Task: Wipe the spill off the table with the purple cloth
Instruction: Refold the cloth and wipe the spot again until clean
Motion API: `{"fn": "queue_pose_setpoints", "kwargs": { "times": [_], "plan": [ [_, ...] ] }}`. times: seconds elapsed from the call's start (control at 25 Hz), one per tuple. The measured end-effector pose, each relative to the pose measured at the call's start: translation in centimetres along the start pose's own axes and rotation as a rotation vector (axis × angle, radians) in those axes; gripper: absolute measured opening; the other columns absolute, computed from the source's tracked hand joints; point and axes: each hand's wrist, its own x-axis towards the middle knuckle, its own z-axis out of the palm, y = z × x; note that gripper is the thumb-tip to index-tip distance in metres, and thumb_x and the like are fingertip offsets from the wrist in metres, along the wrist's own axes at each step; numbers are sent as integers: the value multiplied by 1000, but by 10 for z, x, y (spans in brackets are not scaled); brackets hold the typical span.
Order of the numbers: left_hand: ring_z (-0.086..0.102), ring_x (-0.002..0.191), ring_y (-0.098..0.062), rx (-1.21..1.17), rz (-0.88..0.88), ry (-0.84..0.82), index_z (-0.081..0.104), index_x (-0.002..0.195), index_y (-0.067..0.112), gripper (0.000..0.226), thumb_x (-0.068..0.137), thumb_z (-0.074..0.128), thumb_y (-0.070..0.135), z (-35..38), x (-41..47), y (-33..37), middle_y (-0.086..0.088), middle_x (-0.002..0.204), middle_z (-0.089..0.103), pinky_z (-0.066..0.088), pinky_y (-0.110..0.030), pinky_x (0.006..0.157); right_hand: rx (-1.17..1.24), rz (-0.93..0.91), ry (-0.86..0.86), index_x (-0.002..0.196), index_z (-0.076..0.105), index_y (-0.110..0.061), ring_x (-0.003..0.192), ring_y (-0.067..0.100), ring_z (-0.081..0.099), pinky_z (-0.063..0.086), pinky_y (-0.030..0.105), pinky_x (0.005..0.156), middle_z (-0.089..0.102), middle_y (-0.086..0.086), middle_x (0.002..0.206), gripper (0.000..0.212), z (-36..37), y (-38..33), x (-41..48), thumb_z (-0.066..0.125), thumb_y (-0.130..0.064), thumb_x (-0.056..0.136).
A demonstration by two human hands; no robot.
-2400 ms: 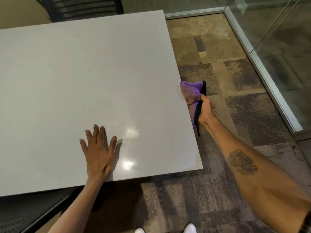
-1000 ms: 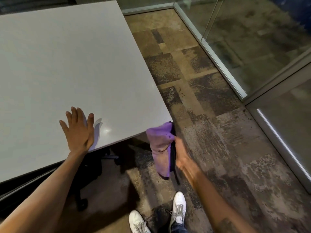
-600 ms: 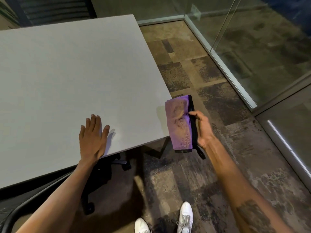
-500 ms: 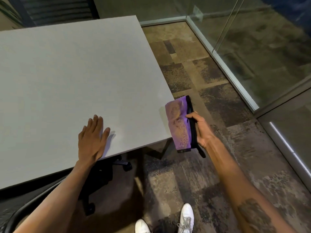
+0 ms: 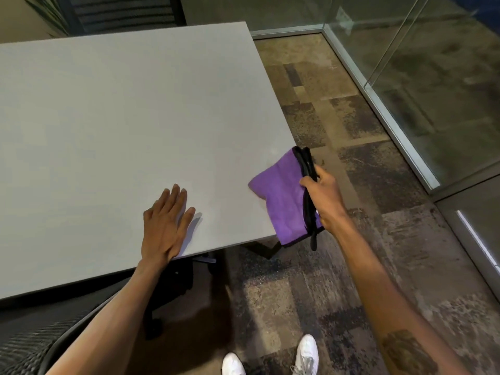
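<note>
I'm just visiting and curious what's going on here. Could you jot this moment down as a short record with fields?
surface: grey table
left hand: flat on the table near its front edge, holding nothing
right hand: gripping the purple cloth by its black-trimmed edge
cloth position: over the table's right edge, partly hanging past the corner
spill: none clearly visible
floor: patterned carpet

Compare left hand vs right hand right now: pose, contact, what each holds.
The left hand lies flat, fingers spread, palm down on the table; the right hand is closed in a grip. The left hand holds nothing; the right hand holds the purple cloth by its black edge. The left hand sits near the table's near edge; the right hand is beyond the table's right edge, over the floor. Both are bare.
</note>
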Motion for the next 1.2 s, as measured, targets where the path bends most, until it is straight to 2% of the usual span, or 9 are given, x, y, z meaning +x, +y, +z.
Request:
{"fn": "queue_pose_setpoints", "kwargs": {
  "times": [0.28,0.44,0.56,0.72,0.8,0.88,1.0,1.12,1.2],
  "plan": [
    [17,156,-18,-12,-9,-1,31,158,25,73,99,14,65,3,2,-2,5,168,20,25,-45,117,-434,-178,-166,140,48,-28,71,25,67,56,33,54,68,12,98,44,1,-12,2,53,-22,96],
    [7,158,-17,11,6,3,27,159,26,74,99,11,66,6,2,-5,7,169,13,14,-43,123,-660,-356,-380,157,17,-17,149,17,22,23,35,121,22,3,163,63,40,24,-10,46,-19,101],
    [-7,158,-16,28,19,5,21,161,28,72,101,10,65,10,3,-10,9,169,4,-7,-41,126,-695,-381,-278,158,10,-14,151,10,0,2,30,124,2,-5,163,76,49,42,-6,50,-42,99],
    [-11,157,-16,53,27,-3,19,161,27,69,102,11,62,9,4,-9,9,169,2,-14,-40,126,-716,-458,-150,155,23,-10,151,14,11,18,37,123,15,4,164,69,50,48,0,55,-32,98],
    [-8,158,-19,102,22,25,23,160,26,65,104,15,56,8,2,-7,6,170,7,-9,-49,126,-688,-451,-113,152,35,-14,142,19,39,39,40,112,41,8,155,57,48,39,0,53,-28,100],
    [0,158,-25,184,-1,87,28,159,24,61,105,20,51,6,-1,-5,3,169,15,-6,-59,124,-554,-380,-35,147,44,-24,86,16,71,57,33,71,73,11,100,46,40,27,-1,50,-32,101],
    [3,158,-28,205,-20,110,28,159,23,64,103,23,54,4,-1,-2,1,169,17,-5,-64,121,-201,-171,182,128,60,-15,40,1,44,38,17,38,50,-5,59,32,18,27,-3,50,-30,102],
    [2,158,-29,165,-59,82,21,161,22,71,101,14,61,2,1,-2,0,170,14,-7,-63,121,-152,-62,309,128,60,-14,59,11,56,45,17,49,60,3,75,35,23,35,-11,49,-34,101],
    [0,158,-28,130,-114,103,18,161,22,76,100,6,64,1,-1,-2,0,170,13,-10,-59,122,-204,-34,304,145,46,-14,117,23,60,50,27,93,61,10,134,49,42,42,-8,47,-37,102]
  ]
}}
